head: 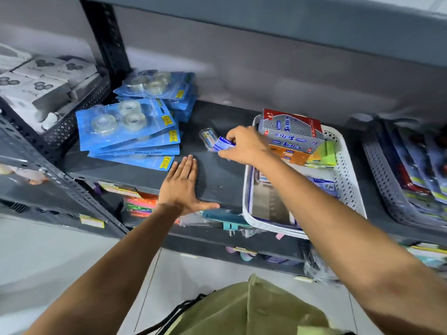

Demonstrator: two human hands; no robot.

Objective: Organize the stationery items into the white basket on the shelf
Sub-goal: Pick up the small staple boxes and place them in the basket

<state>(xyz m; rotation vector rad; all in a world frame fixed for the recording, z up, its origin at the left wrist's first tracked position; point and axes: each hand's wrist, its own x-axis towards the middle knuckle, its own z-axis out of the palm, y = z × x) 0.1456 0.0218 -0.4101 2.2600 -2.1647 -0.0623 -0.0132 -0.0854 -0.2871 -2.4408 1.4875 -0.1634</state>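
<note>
My right hand (244,146) pinches a small blue-and-white packet (223,144) just above the dark shelf (217,175), left of the white basket (348,180). A small clear plastic case (208,136) lies on the shelf right behind the packet. My left hand (182,187) rests flat on the shelf near its front edge, fingers spread, holding nothing. The basket holds stacked Softek boxes (290,134), green and yellow paper pads (324,154) and small blue packets (324,184).
Blue blister cards of clear tape rolls (128,131) lie fanned at the left of the shelf. A dark basket of white boxes (48,93) stands further left. A grey basket with packaged items (411,180) sits at the right. More goods fill the lower shelf (140,204).
</note>
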